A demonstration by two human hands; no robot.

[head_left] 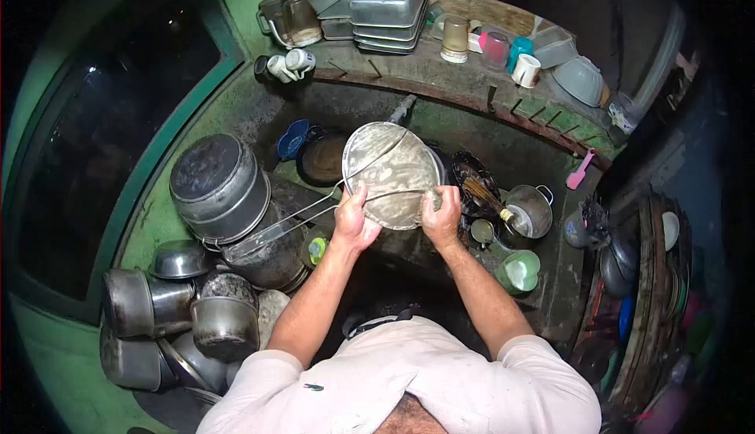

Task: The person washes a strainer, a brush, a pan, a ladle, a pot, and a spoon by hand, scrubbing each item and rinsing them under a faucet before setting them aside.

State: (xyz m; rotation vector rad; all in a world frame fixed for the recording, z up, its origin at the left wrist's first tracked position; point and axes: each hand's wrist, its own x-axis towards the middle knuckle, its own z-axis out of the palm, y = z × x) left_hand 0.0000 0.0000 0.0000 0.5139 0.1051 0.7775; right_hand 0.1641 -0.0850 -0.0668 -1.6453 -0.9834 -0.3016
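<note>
A round, greyish strainer (393, 168) with a long wire handle is held up over the sink area, its handle pointing down to the left. My left hand (356, 220) grips its lower left rim beside the handle. At the lower right rim, my right hand (441, 212) is closed against the strainer with a small greyish scrubber (434, 198) that shows partly between the fingers. Behind the strainer is a metal tap (403, 109), its lower part hidden.
Large pots (216, 186) and several smaller pans (224, 324) are stacked at left. To the right lie a brush (484, 196), a two-handled pot (528, 210) and a green bowl (521, 270). Metal trays (388, 1) and cups (454, 38) stand on the back ledge.
</note>
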